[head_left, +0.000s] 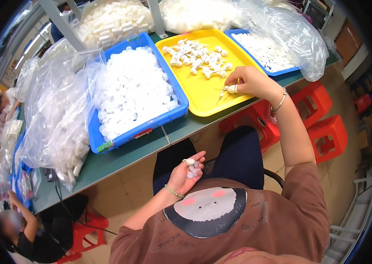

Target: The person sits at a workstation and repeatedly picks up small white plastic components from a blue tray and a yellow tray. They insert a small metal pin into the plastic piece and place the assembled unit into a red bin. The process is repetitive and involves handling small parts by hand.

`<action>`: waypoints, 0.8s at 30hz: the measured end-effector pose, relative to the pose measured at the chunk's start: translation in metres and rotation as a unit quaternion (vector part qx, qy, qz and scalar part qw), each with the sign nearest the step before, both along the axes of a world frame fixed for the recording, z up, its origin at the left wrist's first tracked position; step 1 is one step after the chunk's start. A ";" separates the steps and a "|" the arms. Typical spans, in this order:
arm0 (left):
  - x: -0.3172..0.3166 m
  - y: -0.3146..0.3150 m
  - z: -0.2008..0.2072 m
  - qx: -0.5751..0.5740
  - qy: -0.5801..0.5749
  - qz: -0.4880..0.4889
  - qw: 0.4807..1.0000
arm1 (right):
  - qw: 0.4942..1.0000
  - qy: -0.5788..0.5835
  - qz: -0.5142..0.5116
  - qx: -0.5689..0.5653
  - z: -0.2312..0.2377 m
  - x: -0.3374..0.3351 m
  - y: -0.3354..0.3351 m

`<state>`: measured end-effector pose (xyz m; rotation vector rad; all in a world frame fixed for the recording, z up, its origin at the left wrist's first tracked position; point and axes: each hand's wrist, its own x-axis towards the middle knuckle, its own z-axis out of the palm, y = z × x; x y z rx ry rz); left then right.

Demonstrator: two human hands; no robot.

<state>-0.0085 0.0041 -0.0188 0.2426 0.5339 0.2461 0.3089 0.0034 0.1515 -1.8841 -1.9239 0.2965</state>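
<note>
My left hand (pixel 183 177) is palm up over my lap, its fingers partly curled around several small translucent white plastic caps (pixel 192 170). White tape or a finger cover wraps one of its fingers. Over the near right part of the yellow tray (pixel 203 104), my right hand (pixel 254 83) has its fingers pinched on a small white part with a thin stem (pixel 224 90). White coverings on those fingertips partly hide it. Farther back in the tray lies a pile of similar white parts with thin stems (pixel 199 57).
Left of the tray is a blue bin (pixel 181 108) heaped with translucent caps. A blue tray (pixel 278 71) of small white pieces stands on the right. Plastic bags (pixel 58 105) crowd the green table (pixel 144 157). Red stools (pixel 327 136) stand on the floor; another person (pixel 40 237) sits lower left.
</note>
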 end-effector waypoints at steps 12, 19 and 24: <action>-0.008 0.006 -0.007 -0.038 -0.103 -0.042 0.993 | 0.983 0.084 -0.106 0.121 0.013 -0.015 -0.012; -0.002 0.001 0.010 0.031 -0.063 0.009 0.998 | 0.945 0.244 -0.004 0.216 -0.018 -0.098 -0.071; 0.001 -0.001 0.006 0.027 -0.081 0.058 0.995 | 0.915 0.394 -0.020 0.086 -0.081 -0.145 -0.091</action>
